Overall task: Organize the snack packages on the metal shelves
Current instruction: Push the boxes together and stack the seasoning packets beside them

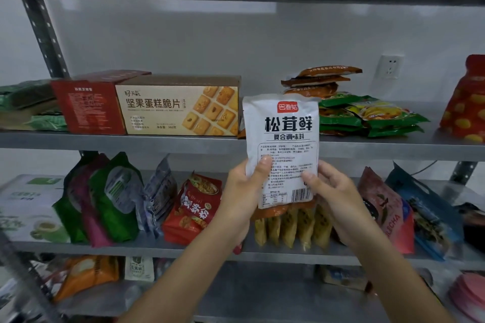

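Red box point(89, 109): stands on the middle shelf point(157, 142), touching the biscuit box at its 3 o'clock.
Biscuit box point(181, 106): long face forward on the same shelf; its right end sits at 9 o'clock of the packet's top.
Left hand point(244, 189): grip closed on the packet's lower left edge, thumb across the front.
White seasoning packet point(282, 139): held upright in the air, label outward, in front of the middle shelf's lip. Its top covers the gap between the biscuit box and the green packets.
Right hand point(336, 191): grip closed on the lower right edge, thumb beside the barcode.
Green packets point(367, 117): flat stack at 3 o'clock of the packet's top, brown packets point(320, 81) piled at 1 o'clock.
Step judged: setting the packet into that gap; whether the gap is free behind it cannot be told.
Method advised: lift until the bottom edge clears the lip, push toward 12 o'clock with both hands, and lean it on the box end.
Risk: the soft pouch may slump or nudge the green stack.
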`<state>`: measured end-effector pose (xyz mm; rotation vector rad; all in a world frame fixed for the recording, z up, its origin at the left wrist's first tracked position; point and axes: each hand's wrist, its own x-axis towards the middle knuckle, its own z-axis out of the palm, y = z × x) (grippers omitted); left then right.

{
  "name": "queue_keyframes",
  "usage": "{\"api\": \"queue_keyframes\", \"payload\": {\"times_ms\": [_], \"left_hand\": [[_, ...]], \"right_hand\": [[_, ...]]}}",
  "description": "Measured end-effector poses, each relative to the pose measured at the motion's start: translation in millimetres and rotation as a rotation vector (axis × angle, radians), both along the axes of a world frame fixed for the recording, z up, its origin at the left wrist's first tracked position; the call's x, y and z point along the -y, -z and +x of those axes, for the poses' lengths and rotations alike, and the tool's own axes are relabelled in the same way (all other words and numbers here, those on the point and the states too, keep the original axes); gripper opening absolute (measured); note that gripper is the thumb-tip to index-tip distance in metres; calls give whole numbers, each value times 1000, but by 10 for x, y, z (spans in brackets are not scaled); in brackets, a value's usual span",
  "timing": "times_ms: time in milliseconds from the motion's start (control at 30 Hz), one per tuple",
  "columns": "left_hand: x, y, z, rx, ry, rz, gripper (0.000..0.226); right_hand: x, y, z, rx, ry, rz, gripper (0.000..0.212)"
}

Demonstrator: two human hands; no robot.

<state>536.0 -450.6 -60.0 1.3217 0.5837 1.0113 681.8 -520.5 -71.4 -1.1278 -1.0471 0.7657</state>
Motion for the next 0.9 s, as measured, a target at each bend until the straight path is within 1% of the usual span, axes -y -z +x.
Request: {"api": "queue_keyframes", "payload": {"times_ms": [67,167,233,300,433,500,600,733,833,900], "left_hand": [[-17,-27,0,-29,41,-5,27],[-30,2,6,-33,29,-6,26],[-55,65,4,-83,7,14,33],[-75,106,-8,-120,0,-7,33],[-77,121,-9,-83,-2,-54,29],[-59,135,7,-69,-13,-56,28],[-53,147,22,-46,-27,-57,28],[-47,134,32,-34,-15,-50,29],[-33,123,23,-27,15,-59,31],[-39,113,9,-15,44,-81,32]], "right_hand": [[-10,-24,34,-122,-12,-17,44],[-33,-20,30,-225,58,13,41],[-33,-20,42,-223,111,28,38],[-25,-12,59,-206,124,28,36],[-1,19,92,-217,84,10,37],[24,20,142,-212,31,-16,43],[76,18,198,-158,-105,-105,56],[105,78,226,-175,-87,-122,60],[102,108,234,-196,-75,-100,88],[102,113,242,-225,-103,-95,93]]}}
